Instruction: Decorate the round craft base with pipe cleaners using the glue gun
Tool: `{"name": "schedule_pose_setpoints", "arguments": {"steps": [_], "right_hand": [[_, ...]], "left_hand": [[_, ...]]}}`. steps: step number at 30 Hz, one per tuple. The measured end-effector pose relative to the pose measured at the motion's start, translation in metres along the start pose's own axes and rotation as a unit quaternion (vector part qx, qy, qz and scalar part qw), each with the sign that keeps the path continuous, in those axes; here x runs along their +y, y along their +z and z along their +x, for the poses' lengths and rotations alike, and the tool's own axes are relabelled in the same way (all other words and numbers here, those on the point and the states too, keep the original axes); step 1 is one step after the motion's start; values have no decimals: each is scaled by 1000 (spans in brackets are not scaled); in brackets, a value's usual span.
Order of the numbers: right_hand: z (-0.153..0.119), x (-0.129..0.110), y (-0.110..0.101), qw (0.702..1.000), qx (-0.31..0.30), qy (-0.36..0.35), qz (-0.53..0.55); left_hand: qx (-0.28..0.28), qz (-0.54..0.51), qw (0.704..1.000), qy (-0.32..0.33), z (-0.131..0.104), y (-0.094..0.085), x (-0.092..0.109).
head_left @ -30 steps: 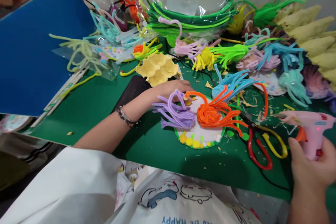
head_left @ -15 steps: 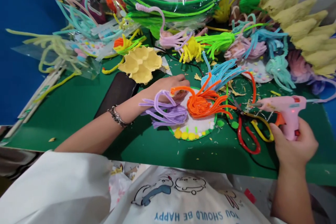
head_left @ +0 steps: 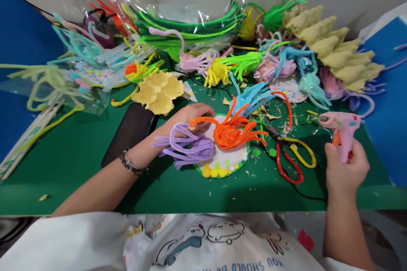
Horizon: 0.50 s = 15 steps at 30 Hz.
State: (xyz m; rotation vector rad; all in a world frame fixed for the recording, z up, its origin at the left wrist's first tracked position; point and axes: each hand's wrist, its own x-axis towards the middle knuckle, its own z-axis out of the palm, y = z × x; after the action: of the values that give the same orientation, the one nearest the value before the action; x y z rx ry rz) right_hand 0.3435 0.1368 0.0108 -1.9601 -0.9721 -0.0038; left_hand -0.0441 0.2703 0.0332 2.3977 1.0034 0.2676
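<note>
The green table [head_left: 165,190] bears a white disc [head_left: 222,159] near its middle. To the disc's left lies a dark phone [head_left: 127,135], a yellow carton piece [head_left: 159,93] at its far end. To the right are green pom-poms [head_left: 272,152] and scissors [head_left: 280,139], handles spread; behind, a blue bundle [head_left: 246,101] and pale scraps [head_left: 226,101].

Count: 1 left hand [head_left: 190,118], 1 right hand [head_left: 348,173], 1 glue gun [head_left: 345,123], 1 pair of scissors [head_left: 279,138], 1 bracelet [head_left: 129,163], 1 black phone-like slab [head_left: 127,133], 2 blue boards [head_left: 386,106], 2 loose green pom-poms [head_left: 272,152]. Front disc [head_left: 219,159]: 1, with 1 purple bundle [head_left: 197,148], 1 orange bundle [head_left: 230,133]. Back-row bundles [head_left: 219,70] overlap, no firm count.
</note>
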Motion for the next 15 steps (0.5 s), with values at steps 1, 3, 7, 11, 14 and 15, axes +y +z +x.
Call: {"name": "schedule_pose_setpoints", "arguments": {"steps": [1,3,7,11,14,15], "right_hand": [[1,3,0,1000,-1,10,-15],[3,8,-2,997,-12,38,-65],[4,15,-11,988,-27,37,-148],[5,14,-21,980,34,-45,-192],[10,18,-28,978,29,5,-206],[12,22,-30,977,18,38,-210]], "left_hand": [[-2,3,1000,1,-1,-2,2],[-11,10,1000,6,-3,-7,8],[-39,15,999,2,-11,-8,12],[-29,-22,999,-10,-23,3,7],[-14,-30,999,-26,-28,9,8],[-16,-20,999,-24,-28,8,10]]}}
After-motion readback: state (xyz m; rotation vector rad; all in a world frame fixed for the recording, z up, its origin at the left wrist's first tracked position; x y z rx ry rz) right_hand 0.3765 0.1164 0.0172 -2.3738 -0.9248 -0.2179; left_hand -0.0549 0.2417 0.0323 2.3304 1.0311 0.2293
